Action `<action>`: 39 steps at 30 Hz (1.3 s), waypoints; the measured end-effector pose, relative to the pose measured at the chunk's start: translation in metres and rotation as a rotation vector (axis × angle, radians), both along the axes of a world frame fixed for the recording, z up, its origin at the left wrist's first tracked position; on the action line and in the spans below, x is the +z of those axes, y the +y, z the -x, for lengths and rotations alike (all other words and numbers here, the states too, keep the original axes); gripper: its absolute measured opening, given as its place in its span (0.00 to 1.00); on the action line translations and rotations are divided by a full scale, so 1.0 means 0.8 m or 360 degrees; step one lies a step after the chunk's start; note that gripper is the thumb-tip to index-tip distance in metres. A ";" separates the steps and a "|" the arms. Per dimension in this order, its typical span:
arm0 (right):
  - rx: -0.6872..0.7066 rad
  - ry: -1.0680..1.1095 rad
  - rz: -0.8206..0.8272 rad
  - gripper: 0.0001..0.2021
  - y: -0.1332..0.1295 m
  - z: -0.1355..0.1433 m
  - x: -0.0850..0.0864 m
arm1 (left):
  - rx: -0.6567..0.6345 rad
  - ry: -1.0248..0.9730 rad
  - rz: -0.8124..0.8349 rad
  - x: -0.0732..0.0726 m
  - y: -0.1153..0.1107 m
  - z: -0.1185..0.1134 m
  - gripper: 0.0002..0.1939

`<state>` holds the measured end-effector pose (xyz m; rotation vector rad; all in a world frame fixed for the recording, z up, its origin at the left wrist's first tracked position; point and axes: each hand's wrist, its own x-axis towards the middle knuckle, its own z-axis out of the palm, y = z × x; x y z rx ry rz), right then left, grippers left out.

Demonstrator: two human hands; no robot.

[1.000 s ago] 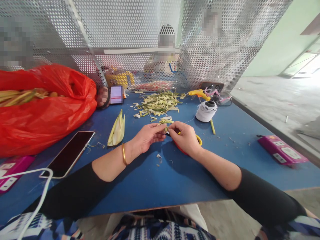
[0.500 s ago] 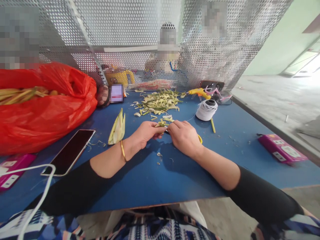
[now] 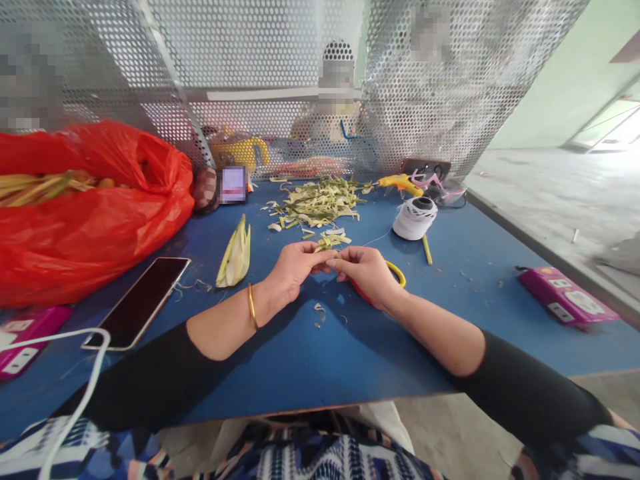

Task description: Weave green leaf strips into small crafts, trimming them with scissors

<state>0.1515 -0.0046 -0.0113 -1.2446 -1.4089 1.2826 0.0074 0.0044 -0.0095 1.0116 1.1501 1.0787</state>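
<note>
My left hand (image 3: 299, 270) pinches a small bundle of yellow-green plant strips (image 3: 327, 244) above the blue table. Close against it, my right hand (image 3: 364, 270) is closed at the fingertips; what it pinches is too small to make out. Scissors with a red and yellow handle (image 3: 396, 273) lie partly hidden under my right hand. Behind the hands spreads a pile of cut strips (image 3: 320, 202). A pale thread runs toward the bundle from a white thread spool (image 3: 414, 220). A pointed pale-green husk (image 3: 235, 257) lies left of my left hand.
A red plastic bag (image 3: 95, 233) and a dark phone (image 3: 145, 300) occupy the left. Farther back are a yellow glue gun (image 3: 400, 183) and glasses (image 3: 443, 189), before a perforated metal screen (image 3: 260, 60). A magenta power strip (image 3: 565, 295) lies right.
My right hand has turned, its fingertips now pinched beside my left hand. More of the scissors' handle shows beneath it. My left hand still holds the bundle.
</note>
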 end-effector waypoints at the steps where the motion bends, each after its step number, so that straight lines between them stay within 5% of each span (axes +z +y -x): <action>1: 0.0005 0.0015 0.0034 0.17 -0.001 0.001 0.001 | 0.0004 0.0006 0.0014 0.000 -0.001 0.000 0.11; 10: 0.0132 0.0061 0.0112 0.16 0.000 -0.002 0.009 | -0.0061 0.0098 0.0021 0.006 -0.001 0.002 0.13; 17: 0.0132 -0.0691 -0.0521 0.07 0.002 -0.015 0.013 | -0.0150 -0.0026 0.0330 0.007 0.000 0.003 0.12; 24: 0.0219 -0.0013 0.0057 0.13 0.001 -0.006 0.004 | 0.0038 0.0312 -0.0257 -0.003 -0.005 -0.008 0.11; 39: 0.0059 -0.0639 -0.0519 0.09 0.004 -0.016 0.008 | -0.0085 -0.0146 0.0341 0.007 0.004 0.002 0.09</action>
